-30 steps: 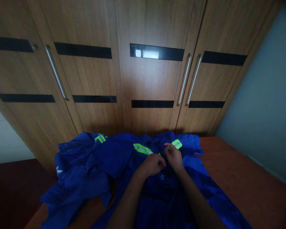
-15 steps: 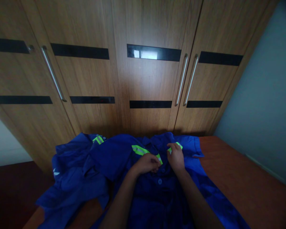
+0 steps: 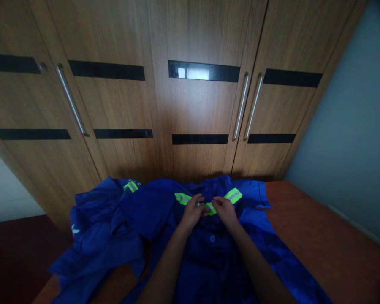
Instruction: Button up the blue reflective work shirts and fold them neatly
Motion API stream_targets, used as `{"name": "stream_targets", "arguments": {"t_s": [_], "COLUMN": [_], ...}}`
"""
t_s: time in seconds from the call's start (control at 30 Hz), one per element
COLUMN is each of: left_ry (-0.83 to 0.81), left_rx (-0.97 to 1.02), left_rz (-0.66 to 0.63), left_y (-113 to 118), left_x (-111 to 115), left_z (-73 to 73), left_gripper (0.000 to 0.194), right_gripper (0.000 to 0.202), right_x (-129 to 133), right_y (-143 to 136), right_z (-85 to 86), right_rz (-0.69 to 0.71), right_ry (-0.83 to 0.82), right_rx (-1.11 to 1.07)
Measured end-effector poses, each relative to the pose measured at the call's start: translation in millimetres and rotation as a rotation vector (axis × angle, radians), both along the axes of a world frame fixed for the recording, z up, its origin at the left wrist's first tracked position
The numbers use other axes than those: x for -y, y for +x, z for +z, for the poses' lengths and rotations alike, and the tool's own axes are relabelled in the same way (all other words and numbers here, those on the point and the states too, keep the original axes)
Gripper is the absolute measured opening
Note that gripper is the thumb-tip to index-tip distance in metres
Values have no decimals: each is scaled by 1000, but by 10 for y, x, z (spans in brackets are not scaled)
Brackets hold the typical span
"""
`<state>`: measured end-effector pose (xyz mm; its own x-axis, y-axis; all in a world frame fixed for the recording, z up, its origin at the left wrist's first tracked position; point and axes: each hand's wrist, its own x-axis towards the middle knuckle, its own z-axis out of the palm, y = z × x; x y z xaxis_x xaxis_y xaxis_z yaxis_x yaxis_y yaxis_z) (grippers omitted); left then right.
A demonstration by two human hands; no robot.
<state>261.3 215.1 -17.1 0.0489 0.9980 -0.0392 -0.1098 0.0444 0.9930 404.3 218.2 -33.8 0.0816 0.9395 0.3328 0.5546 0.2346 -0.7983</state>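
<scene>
Have the blue garment spread on the bench, chest strip roughly aligned, closure at the button unclear. Curl fingers of left hand loosely, right hand narrowly, near the strip; cannot tell any grip. See crumpled garment alongside.

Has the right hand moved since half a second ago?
Yes. Judged against the wardrobe's middle handle, the right hand has moved leftward, closer to the left hand.
</scene>
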Motion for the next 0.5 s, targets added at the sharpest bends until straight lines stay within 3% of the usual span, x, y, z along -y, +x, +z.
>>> {"name": "stream_targets", "arguments": {"t_s": [0.23, 0.37, 0.5], "left_ry": [110, 122, 84], "left_rx": [-12, -8, 32], "left_rz": [134, 151, 133], "left_y": [-81, -97, -86], "left_x": [-39, -31, -21], "left_z": [86, 114, 129], "left_gripper": [24, 11, 10], "right_gripper": [17, 4, 15], "right_x": [103, 154, 153], "right_y": [-164, -192, -165], "right_z": [70, 93, 94], "right_rz": [235, 303, 317], "right_ry": [-38, -70, -116], "right_rx": [-30, -13, -21]}}
